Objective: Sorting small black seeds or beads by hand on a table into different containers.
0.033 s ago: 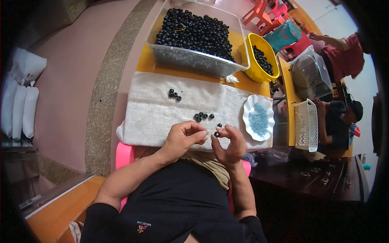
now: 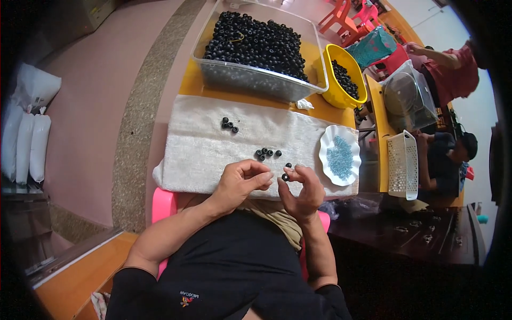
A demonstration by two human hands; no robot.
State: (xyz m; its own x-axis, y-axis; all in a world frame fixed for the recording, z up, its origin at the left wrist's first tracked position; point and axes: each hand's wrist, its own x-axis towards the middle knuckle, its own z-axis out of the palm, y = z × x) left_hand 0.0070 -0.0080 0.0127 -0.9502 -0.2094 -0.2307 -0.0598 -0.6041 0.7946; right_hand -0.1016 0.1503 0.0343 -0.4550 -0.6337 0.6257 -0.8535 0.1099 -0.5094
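Observation:
My right hand [image 2: 305,189] pinches a small black ring-shaped part [image 2: 285,177], with a pale spot at its centre, between thumb and fingertip. Close beside it, my left hand [image 2: 242,181] has thumb and forefinger pressed together; whatever may be between them is too small to make out. Another black part [image 2: 288,165] shows just beyond the right fingertips. Farther off on the white cloth [image 2: 194,149] lie a loose cluster of black parts [image 2: 263,152] and a smaller group [image 2: 230,124]. A scalloped white dish [image 2: 325,154] right of my hands carries many tiny pale-blue clear pieces [image 2: 340,159].
A clear plastic bin [image 2: 250,80] full of black parts stands at the table's far side, beside a yellow tub [image 2: 341,102] with more. Crumpled tissue [image 2: 304,104] lies before them. To the right are a white perforated basket [image 2: 402,165] and two people at another table.

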